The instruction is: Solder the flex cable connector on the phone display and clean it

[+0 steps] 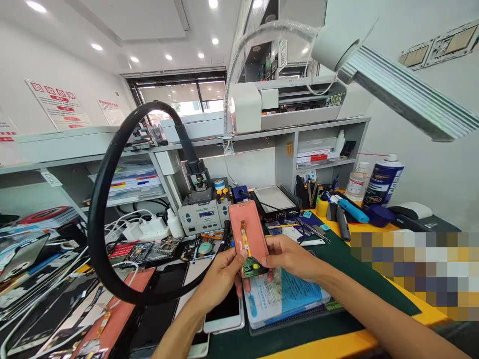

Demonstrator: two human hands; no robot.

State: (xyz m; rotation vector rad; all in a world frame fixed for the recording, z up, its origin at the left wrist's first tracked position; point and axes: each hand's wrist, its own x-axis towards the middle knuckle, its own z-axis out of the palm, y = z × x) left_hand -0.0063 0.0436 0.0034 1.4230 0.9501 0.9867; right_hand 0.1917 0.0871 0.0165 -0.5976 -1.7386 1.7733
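My left hand and my right hand together hold up a phone display panel with a salmon-pink backing. An orange flex cable runs down its face to a small green circuit board. My left fingers press near that board, and my right fingers pinch the panel's lower right edge. Below my hands lie a white smartphone and an illustrated booklet on a dark green mat.
A hot-air rework station with a black coiled hose stands behind my hands. Loose circuit boards, cables and phone parts cover the left of the bench. Tools, a blue spray can and a bottle stand at right, under a lamp arm.
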